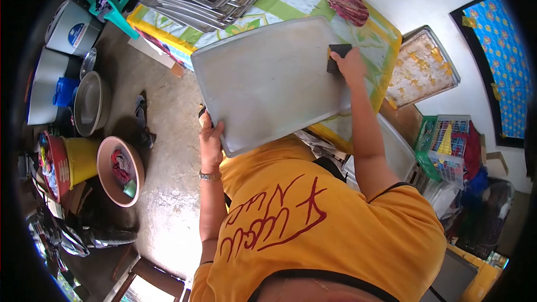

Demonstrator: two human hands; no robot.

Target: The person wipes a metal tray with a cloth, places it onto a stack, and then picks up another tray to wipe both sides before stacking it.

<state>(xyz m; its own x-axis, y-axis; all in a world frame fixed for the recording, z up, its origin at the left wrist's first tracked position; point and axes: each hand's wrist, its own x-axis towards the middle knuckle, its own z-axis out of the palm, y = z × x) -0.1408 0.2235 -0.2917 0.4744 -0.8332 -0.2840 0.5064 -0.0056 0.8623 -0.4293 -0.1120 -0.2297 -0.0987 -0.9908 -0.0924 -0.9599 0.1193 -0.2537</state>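
One flat metal tray (268, 84) sits partly over the worktop (366, 47), its near-left part overhanging. Judged stiff, fairly light and possibly slippery; the rim offers the best hold. Left hand (210, 144): forearm raised, fingers clamped at the near-left edge, thumb over the surface. Right hand (352, 66): arm extended, fingers closed on a dark block (333, 66) at the tray's right side; its underside contact is hidden.
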